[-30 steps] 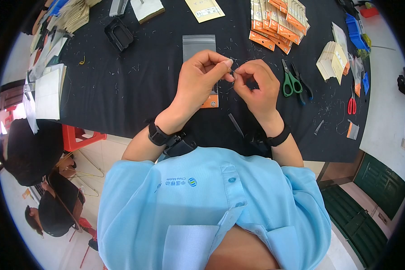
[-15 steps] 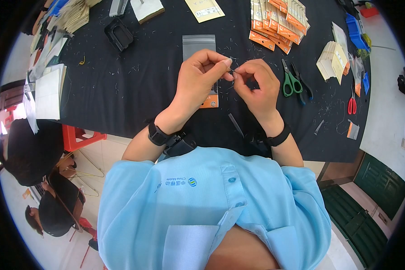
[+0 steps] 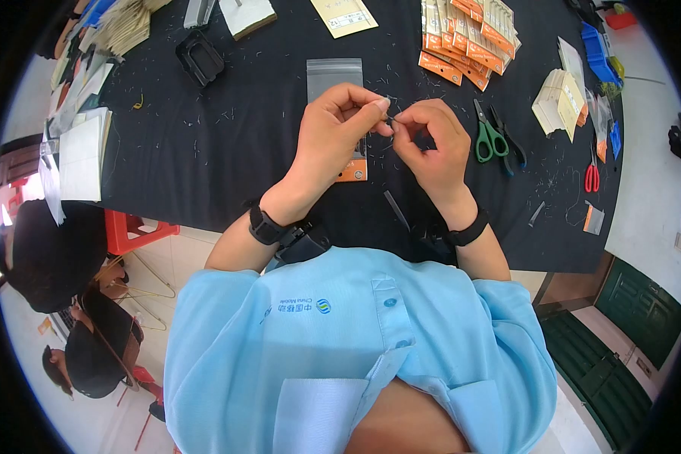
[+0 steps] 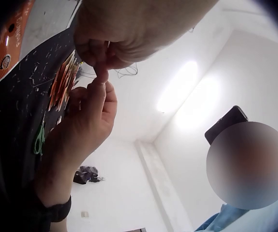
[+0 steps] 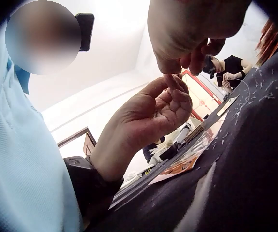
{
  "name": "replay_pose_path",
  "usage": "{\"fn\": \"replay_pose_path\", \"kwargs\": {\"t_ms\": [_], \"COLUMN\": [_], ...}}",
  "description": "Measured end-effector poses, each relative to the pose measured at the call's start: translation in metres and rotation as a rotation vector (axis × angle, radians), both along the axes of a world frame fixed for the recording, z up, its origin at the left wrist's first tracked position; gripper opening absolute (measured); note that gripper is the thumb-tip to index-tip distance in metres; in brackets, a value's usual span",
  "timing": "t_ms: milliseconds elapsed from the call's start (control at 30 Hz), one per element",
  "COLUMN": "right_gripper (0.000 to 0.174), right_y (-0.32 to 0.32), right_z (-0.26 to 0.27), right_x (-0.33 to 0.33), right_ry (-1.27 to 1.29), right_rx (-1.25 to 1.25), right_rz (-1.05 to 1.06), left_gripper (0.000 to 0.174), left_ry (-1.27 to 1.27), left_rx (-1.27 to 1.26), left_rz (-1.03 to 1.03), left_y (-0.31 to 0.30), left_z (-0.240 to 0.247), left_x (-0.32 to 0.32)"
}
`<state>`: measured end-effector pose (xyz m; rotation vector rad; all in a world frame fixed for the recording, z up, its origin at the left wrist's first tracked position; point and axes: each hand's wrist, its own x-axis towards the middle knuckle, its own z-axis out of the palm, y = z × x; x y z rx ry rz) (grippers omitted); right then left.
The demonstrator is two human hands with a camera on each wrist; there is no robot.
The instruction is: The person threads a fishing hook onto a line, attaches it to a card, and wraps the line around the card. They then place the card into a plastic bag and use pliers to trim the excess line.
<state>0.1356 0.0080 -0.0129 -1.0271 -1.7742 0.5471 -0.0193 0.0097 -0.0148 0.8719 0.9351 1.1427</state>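
Both hands meet over a clear zip bag (image 3: 334, 73) with an orange lower end (image 3: 354, 171). The left hand (image 3: 329, 130) pinches a tiny thin dark item (image 3: 390, 119) between thumb and forefinger. From the other side, the right hand (image 3: 436, 147) pinches at the same item, thumb and forefinger together. In the left wrist view a fine looped line (image 4: 129, 71) hangs beside the fingertips, with the right hand (image 4: 83, 128) below. The right wrist view shows the left hand (image 5: 148, 113) touching the right hand (image 5: 197, 34) at the fingertips; the item's shape is hidden there.
Green scissors (image 3: 490, 141) and dark pliers (image 3: 510, 142) lie right of the hands. Farther out are orange-ended packets (image 3: 469, 38), red scissors (image 3: 592, 178), a card stack (image 3: 558, 104), a black tray (image 3: 200, 58) and a white pad (image 3: 83, 157). Short clippings dot the black cloth.
The fingertips have shifted very slightly around the tiny item. Both hands keep their pinch and place.
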Motion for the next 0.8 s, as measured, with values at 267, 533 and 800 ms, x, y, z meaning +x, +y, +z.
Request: {"fn": "replay_pose_path", "kwargs": {"t_ms": [267,533,800], "right_gripper": [0.020,0.020,0.020], "right_y": [0.0014,0.0022,0.0017], "right_z": [-0.0031,-0.0051,-0.0068], "right_x": [-0.0001,0.0007,0.0010], "right_ry": [-0.027,-0.077,-0.067], "right_rx": [0.042,0.100,0.091], "right_rz": [-0.007,-0.021,-0.020], "left_gripper": [0.012,0.014,0.014], "left_ry": [-0.064,-0.097,-0.096], "left_rx": [-0.047,-0.082,-0.086], "left_rz": [-0.018,-0.057,-0.063], "left_y": [0.0010,0.0018,0.0010], "left_z": [-0.0026,-0.0065,-0.0060], "left_x": [-0.0014,-0.0023,-0.0018]}}
